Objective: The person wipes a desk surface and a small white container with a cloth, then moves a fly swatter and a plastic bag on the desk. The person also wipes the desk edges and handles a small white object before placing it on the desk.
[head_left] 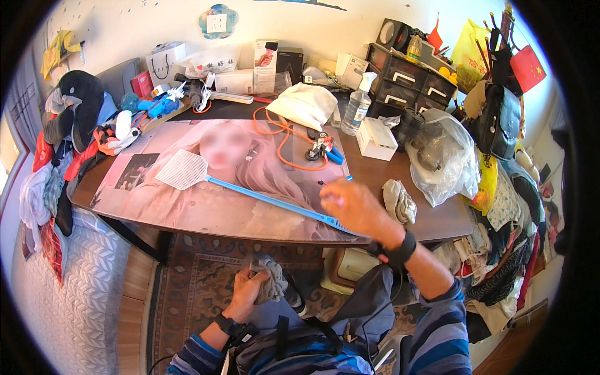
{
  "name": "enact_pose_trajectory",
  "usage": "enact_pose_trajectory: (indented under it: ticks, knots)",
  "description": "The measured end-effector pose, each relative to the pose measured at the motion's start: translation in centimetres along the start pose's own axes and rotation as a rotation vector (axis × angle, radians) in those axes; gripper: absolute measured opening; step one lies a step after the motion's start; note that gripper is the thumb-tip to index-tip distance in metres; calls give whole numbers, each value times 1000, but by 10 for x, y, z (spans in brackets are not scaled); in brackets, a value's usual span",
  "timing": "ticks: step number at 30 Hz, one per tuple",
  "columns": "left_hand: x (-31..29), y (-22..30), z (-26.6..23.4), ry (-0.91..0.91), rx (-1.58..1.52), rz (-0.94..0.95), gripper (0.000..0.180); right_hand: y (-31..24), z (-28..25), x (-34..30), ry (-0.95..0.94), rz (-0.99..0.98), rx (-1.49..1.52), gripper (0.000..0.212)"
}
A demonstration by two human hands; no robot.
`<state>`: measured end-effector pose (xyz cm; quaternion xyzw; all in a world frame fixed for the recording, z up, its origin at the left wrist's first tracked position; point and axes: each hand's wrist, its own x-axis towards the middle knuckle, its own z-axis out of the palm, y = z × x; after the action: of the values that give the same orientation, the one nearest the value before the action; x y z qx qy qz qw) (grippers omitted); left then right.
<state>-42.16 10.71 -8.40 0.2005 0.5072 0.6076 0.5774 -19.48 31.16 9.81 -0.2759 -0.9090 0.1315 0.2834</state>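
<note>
My left hand (249,286), below the table's front edge, is closed around a crumpled grey cloth (271,280). Over the front right of the table, my right hand (355,203) has its fingers curled together; what they hold, if anything, is too small to make out. Under that hand lies the handle end of a fly swatter (265,198), with a blue handle and white mesh head, slanting across the desk mat (150,209). Beyond the hand sit a blue-and-red handled tool (331,151) and an orange cord (279,150). Another crumpled greyish cloth (399,201) rests to the right.
A spray bottle (357,107), a white box (376,139) and a clear plastic bag (442,156) stand on the table's right. Behind are a white cloth bag (303,104) and dark drawers (406,74). Clothes (500,225) pile up on the right; a bed (78,294) is on the left.
</note>
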Motion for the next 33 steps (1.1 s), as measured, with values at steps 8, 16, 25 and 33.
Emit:
enact_pose_trajectory:
  ticks: [8,16,25,33]
  knots:
    - [-11,5,8,-74,-81,-41,13,150,-4,175,-22,582,60,34]
    - [-10,7,9,-44,-5,-101,12,177,61,235,200,486,-471,74]
    - [-14,18,8,-34,16,-50,12,175,71,254,57,115,-726,42]
    - [-12,12,4,-18,0,-75,11,188,56,270,136,210,-558,21]
